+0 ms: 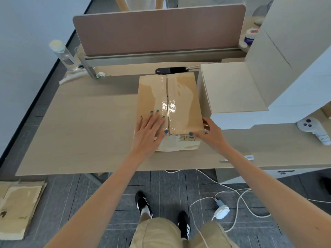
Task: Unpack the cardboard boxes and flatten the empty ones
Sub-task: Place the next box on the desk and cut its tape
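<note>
The box (186, 111) stands sealed at the middle of the worktop (80, 131), just beside a white box (229, 90). The left hand (149, 129) lies flat on its top with straight fingers; the right hand (211, 133) grips its near right corner. Unpacking is probably only starting: next, the tape (168, 104) on the seam needs breaking.

Noted printing on the near face of the cardboard box (168, 104), too small to read and partly covered by the left hand (150, 131). Could not trace the fingers of the right hand (212, 135) past the box's right corner. Found the flattened cardboard (18, 208) cut by the left edge, the white boxes (231, 90) by the right, the label on the controller (309, 127) illegible.
</note>
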The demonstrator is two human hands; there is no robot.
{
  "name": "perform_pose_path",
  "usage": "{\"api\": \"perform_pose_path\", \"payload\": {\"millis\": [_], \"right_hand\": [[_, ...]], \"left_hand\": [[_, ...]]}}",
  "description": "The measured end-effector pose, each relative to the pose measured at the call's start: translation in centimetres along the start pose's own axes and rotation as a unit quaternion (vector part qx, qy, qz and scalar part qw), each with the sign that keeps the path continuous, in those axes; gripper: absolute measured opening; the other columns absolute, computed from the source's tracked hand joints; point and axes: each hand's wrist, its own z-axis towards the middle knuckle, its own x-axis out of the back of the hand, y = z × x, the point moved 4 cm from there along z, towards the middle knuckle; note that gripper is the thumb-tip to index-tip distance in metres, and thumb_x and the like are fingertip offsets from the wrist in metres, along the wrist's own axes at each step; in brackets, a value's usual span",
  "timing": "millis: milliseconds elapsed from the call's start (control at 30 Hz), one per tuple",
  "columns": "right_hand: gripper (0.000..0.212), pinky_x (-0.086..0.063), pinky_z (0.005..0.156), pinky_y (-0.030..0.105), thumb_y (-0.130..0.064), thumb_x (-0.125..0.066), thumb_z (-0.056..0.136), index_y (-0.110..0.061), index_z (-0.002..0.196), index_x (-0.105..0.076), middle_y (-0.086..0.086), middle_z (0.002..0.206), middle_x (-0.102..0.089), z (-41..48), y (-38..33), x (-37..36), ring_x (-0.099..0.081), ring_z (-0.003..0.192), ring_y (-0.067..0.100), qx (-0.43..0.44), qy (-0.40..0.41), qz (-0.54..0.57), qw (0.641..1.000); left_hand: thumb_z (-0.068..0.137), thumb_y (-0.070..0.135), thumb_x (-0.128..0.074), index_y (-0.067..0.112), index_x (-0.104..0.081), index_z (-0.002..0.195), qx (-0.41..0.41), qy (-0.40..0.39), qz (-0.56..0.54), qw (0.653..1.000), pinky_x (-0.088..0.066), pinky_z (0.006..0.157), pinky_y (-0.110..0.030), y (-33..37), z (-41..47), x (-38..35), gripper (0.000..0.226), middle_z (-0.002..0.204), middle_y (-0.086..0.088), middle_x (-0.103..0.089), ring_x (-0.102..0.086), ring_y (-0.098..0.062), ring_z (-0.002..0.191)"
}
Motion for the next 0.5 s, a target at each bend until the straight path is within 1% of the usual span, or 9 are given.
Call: {"api": "perform_pose_path", "payload": {"millis": [33, 100, 167, 200, 300, 367, 433, 500], "right_hand": [[0.075, -0.049, 0.088, 0.024, -0.026, -0.084, 0.071, -0.014, 0.135, -0.046, -0.01, 0.116, -0.058, -0.5, 0.8, 0.3, -0.057, 0.101, 0.002, 0.001, -0.012, -0.015, 1.0], [0.075, -0.05, 0.09, 0.031, -0.033, -0.085, 0.068, -0.017, 0.132, -0.049, -0.009, 0.118, -0.059, -1.2, 2.5, 0.8, -0.059, 0.104, 0.007, -0.003, -0.039, -0.071, 0.997], [0.072, -0.05, 0.091, 0.036, -0.036, -0.084, 0.07, -0.018, 0.131, -0.05, -0.005, 0.122, -0.059, -1.9, 4.4, 1.4, -0.058, 0.106, 0.011, -0.005, -0.063, -0.158, 0.986], [0.066, -0.049, 0.091, 0.036, -0.034, -0.081, 0.073, -0.019, 0.13, -0.051, -0.004, 0.123, -0.058, -2.1, 5.3, 1.7, -0.057, 0.108, 0.013, -0.001, -0.072, -0.208, 0.976], [0.049, -0.044, 0.085, 0.034, -0.022, -0.07, 0.084, -0.02, 0.129, -0.051, -0.002, 0.127, -0.053, -2.8, 7.4, 3.1, -0.055, 0.115, 0.022, 0.007, -0.083, -0.354, 0.932], [0.04, -0.04, 0.075, 0.03, -0.015, -0.065, 0.086, -0.017, 0.124, -0.053, 0.0, 0.124, -0.052, -3.0, 8.5, 4.0, -0.055, 0.11, 0.026, 0.016, -0.074, -0.431, 0.899], [0.032, -0.033, 0.07, 0.029, -0.01, -0.063, 0.084, -0.014, 0.115, -0.055, 0.002, 0.115, -0.053, -3.2, 9.7, 4.7, -0.054, 0.103, 0.024, 0.026, -0.068, -0.491, 0.868], [0.028, -0.03, 0.071, 0.027, -0.004, -0.061, 0.083, -0.013, 0.109, -0.056, 0.002, 0.111, -0.053, -3.5, 10.8, 5.1, -0.052, 0.102, 0.022, 0.026, -0.06, -0.523, 0.85]], "left_hand": [[0.098, 0.051, -0.033, 0.022, -0.045, 0.148, -0.017, 0.0, -0.005, 1.0, -0.012, 0.123, -0.045, 0.5, -0.1, -0.2, 0.059, 0.159, 0.001, -0.034, -0.024, -0.019, 0.149], [0.098, 0.051, -0.036, 0.021, -0.043, 0.149, -0.038, -0.005, -0.013, 0.999, -0.015, 0.122, -0.043, 1.3, -0.2, -0.7, 0.06, 0.158, 0.001, -0.035, -0.025, -0.017, 0.149], [0.097, 0.05, -0.039, 0.022, -0.044, 0.148, -0.048, -0.004, -0.003, 0.999, -0.019, 0.121, -0.045, 2.1, -0.2, -1.2, 0.059, 0.157, 0.0, -0.037, -0.028, -0.019, 0.148], [0.097, 0.048, -0.04, 0.023, -0.045, 0.148, -0.051, 0.002, 0.007, 0.999, -0.02, 0.12, -0.046, 2.4, -0.2, -1.4, 0.057, 0.157, 0.0, -0.038, -0.03, -0.021, 0.147], [0.098, 0.043, -0.04, 0.023, -0.047, 0.146, -0.06, 0.026, 0.034, 0.997, -0.021, 0.117, -0.045, 2.7, -0.2, -1.8, 0.053, 0.154, -0.002, -0.042, -0.035, -0.025, 0.145], [0.099, 0.041, -0.041, 0.024, -0.047, 0.147, -0.064, 0.036, 0.048, 0.996, -0.022, 0.117, -0.045, 2.8, -0.2, -2.0, 0.051, 0.154, -0.001, -0.043, -0.035, -0.026, 0.144], [0.099, 0.041, -0.041, 0.025, -0.047, 0.147, -0.063, 0.041, 0.057, 0.996, -0.025, 0.116, -0.046, 3.0, -0.1, -2.3, 0.05, 0.154, -0.001, -0.043, -0.036, -0.026, 0.143], [0.099, 0.041, -0.043, 0.025, -0.047, 0.146, -0.061, 0.046, 0.06, 0.995, -0.027, 0.115, -0.048, 3.4, 0.1, -2.5, 0.05, 0.153, -0.002, -0.044, -0.037, -0.027, 0.143]]}}
